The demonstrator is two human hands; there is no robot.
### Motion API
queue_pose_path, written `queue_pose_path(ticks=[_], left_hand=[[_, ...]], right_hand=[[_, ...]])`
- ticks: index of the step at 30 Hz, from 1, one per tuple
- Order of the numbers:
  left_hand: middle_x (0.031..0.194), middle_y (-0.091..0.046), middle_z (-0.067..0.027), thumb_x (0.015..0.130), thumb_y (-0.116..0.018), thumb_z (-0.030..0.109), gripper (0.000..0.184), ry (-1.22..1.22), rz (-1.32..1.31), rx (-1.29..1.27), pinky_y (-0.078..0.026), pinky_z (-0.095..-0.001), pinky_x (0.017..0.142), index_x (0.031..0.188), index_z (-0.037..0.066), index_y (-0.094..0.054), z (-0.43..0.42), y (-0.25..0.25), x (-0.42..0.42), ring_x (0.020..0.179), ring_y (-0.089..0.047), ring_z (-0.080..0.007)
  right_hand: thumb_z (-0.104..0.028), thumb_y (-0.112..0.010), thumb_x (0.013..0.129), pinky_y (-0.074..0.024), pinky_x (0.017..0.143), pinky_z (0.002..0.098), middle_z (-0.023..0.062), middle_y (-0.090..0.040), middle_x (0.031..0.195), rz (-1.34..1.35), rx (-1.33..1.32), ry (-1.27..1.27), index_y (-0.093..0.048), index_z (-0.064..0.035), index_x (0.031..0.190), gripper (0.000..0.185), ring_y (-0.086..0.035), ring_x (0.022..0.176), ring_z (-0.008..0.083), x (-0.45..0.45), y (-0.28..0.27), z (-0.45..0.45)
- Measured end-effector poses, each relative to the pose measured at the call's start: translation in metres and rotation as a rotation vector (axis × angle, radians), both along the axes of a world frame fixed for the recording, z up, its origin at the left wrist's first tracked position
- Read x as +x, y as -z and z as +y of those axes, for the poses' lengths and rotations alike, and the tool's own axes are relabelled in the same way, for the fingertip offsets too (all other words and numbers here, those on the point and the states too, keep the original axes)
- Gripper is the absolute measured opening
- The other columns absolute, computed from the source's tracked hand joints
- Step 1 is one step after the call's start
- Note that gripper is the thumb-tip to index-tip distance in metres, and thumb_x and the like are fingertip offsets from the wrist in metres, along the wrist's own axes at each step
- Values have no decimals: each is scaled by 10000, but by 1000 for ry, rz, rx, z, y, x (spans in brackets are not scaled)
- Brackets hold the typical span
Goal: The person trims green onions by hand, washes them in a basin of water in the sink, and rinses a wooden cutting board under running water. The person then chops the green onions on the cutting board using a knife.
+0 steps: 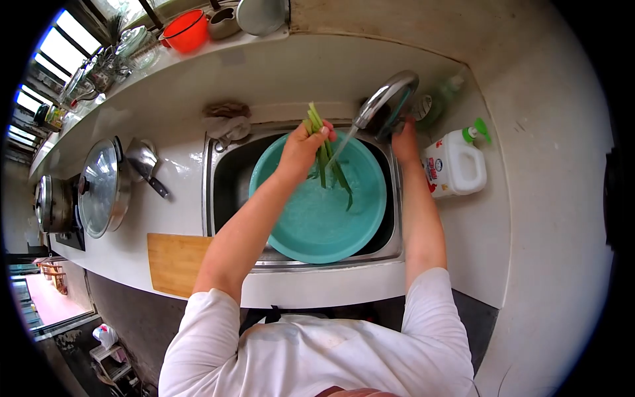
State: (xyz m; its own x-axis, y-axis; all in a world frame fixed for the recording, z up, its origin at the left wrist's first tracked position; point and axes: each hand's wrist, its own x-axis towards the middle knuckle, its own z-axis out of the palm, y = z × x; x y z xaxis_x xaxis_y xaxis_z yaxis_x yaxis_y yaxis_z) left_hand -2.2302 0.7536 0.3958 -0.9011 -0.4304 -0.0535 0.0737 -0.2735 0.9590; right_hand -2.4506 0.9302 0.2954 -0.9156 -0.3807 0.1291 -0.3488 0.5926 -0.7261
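At a kitchen sink [221,188], green stalks [323,167] are held in the left hand [305,147], their lower ends hung over a teal basin [317,241], apparently so that they are met by water [341,147] from the faucet [391,89]. The basin is set inside the sink, presumably so that the water is caught. The left fingers [322,133] are closed around the stalks, part of which is hidden by them. The right hand [405,139] is seen near the faucet, its fingers obscured; whether anything is gripped cannot be told.

One head-worn camera (round, wide view) looks forward and down from close above the sink [228,188]
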Motion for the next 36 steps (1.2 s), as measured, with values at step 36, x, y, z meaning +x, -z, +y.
queue_pose_path(ticks=[36], left_hand=[[628, -417, -7, 869, -502, 154, 132, 137, 173, 385, -310, -236, 463, 935, 39, -512, 2, -86, 97, 506, -377, -93]], right_hand=[[-160, -535, 828, -454, 666, 405, 167, -583, 822, -39, 35, -872, -500, -22, 885, 153, -559, 771, 356, 242, -151, -58]])
